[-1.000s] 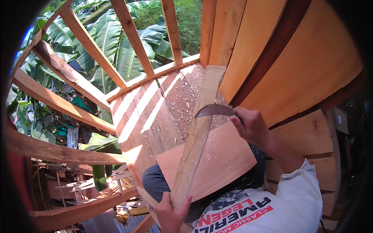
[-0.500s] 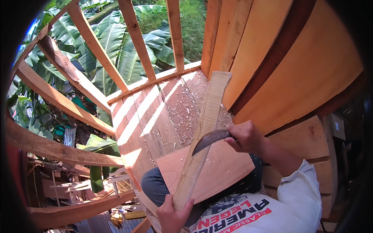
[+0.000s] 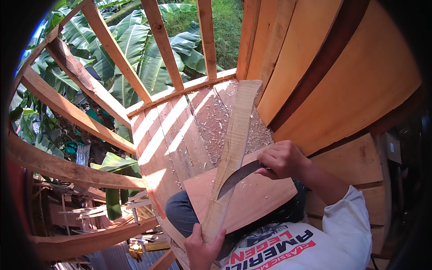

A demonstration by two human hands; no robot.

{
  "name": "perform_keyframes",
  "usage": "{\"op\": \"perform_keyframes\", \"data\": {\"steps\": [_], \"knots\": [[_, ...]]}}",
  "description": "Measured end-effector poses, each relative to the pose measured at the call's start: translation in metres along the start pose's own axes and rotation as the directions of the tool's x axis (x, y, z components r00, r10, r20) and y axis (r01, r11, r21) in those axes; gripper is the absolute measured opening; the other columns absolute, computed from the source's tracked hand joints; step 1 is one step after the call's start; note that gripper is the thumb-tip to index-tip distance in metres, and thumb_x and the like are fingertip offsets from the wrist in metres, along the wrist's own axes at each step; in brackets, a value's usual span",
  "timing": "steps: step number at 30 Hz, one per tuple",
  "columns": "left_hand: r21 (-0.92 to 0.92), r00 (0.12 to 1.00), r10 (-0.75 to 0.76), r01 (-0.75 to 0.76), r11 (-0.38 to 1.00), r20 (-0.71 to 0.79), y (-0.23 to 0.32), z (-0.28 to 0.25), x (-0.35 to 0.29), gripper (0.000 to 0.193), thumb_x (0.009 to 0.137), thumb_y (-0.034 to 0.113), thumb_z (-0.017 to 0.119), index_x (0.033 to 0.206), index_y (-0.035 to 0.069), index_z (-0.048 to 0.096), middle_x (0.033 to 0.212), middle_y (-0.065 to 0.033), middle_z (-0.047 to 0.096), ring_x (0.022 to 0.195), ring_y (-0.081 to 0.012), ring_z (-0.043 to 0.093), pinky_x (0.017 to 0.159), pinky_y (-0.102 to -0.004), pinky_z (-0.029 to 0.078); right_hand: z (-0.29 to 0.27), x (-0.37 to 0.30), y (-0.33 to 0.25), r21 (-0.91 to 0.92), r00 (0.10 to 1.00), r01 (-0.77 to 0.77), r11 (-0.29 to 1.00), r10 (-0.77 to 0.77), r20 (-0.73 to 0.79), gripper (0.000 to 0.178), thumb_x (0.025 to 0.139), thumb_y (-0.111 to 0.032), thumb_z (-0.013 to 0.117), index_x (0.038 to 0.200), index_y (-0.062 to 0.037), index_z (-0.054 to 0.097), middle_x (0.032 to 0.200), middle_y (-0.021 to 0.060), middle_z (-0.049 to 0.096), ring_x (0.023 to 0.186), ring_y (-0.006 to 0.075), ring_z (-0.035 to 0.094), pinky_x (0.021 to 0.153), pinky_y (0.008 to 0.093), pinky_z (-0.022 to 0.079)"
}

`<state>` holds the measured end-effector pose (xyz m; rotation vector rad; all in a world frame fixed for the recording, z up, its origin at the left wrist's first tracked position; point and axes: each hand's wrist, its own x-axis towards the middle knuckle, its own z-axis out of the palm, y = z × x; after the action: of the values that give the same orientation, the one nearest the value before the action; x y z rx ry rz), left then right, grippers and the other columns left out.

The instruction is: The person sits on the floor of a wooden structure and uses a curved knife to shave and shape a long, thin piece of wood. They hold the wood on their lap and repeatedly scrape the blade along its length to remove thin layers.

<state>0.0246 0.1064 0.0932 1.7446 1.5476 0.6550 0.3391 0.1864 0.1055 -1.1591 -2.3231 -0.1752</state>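
A long, pale wooden strip (image 3: 238,128) slants away from me, its far end tilted slightly right. My left hand (image 3: 204,246) grips its near end, thumb on one edge and fingers on the other. In my right hand (image 3: 281,161) is a curved, dark-bladed knife (image 3: 238,178), its handle mostly hidden by the fingers. The blade lies across the strip's lower half, its tip near the left edge. Beneath the strip, a flat reddish board (image 3: 258,204) rests across my lap.
Wood shavings (image 3: 211,121) litter the plank floor (image 3: 173,135). A railing of wooden slats (image 3: 114,49) curves along the left and front, with banana leaves beyond it. To the right stands an orange-brown wooden panel wall (image 3: 351,76). Stacked boards (image 3: 355,162) sit beside my right arm.
The knife and my right hand have moved nearer along the strip, the blade tip lower. The strip's far end has shifted a little left.
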Motion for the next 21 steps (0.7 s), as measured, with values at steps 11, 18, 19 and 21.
{"op": "perform_keyframes", "data": {"steps": [11, 18, 19, 21], "knots": [[0.048, 1.0, -0.01, 0.011, 0.999, -0.022, -0.001, 0.001, 0.0, 0.039, 0.07, 0.026, 0.08, 0.076, 0.002, 0.049, 0.06, -0.0158, 0.054, 0.053, -0.0277, 0.058, 0.051, -0.0351, 0.044, 0.005, 0.003, 0.026, 0.217, 0.829, -0.515, 0.829, 0.546, -0.119, 0.031, 0.091, -0.028, 0.062, 0.069, -0.0066, 0.055, 0.051, 0.0117, 0.049, 0.045, 0.0282, 0.056, 0.044, 0.0368, 0.043], [0.021, 0.998, -0.009, 0.01, 1.0, -0.064, -0.012, 0.001, -0.002, 0.039, 0.07, 0.025, 0.08, 0.076, 0.002, 0.049, 0.058, -0.0152, 0.053, 0.052, -0.0268, 0.057, 0.051, -0.0354, 0.043, -0.002, 0.002, 0.032, 0.272, 0.774, -0.6, 0.753, 0.632, -0.042, 0.032, 0.093, -0.027, 0.059, 0.072, -0.0033, 0.057, 0.053, 0.0148, 0.052, 0.048, 0.0326, 0.057, 0.045, 0.0392, 0.042], [0.018, 0.998, 0.001, 0.0, 1.0, -0.063, -0.013, 0.001, -0.003, 0.04, 0.069, 0.025, 0.08, 0.076, 0.002, 0.049, 0.058, -0.0151, 0.052, 0.052, -0.0268, 0.057, 0.051, -0.0356, 0.043, -0.003, -0.004, 0.017, 0.225, 0.865, -0.483, 0.847, 0.501, -0.031, 0.032, 0.094, -0.026, 0.058, 0.072, -0.0028, 0.056, 0.052, 0.0152, 0.051, 0.048, 0.0328, 0.057, 0.044, 0.0389, 0.042], [0.048, 0.998, -0.004, 0.007, 0.999, -0.062, -0.012, -0.002, -0.005, 0.04, 0.069, 0.025, 0.081, 0.076, 0.002, 0.049, 0.058, -0.015, 0.052, 0.051, -0.0268, 0.057, 0.05, -0.0358, 0.043, 0.001, -0.009, 0.01, 0.211, 0.908, -0.41, 0.887, 0.419, 0.001, 0.032, 0.094, -0.026, 0.058, 0.072, -0.0025, 0.057, 0.054, 0.0159, 0.052, 0.049, 0.0331, 0.057, 0.045, 0.0388, 0.042]]}}
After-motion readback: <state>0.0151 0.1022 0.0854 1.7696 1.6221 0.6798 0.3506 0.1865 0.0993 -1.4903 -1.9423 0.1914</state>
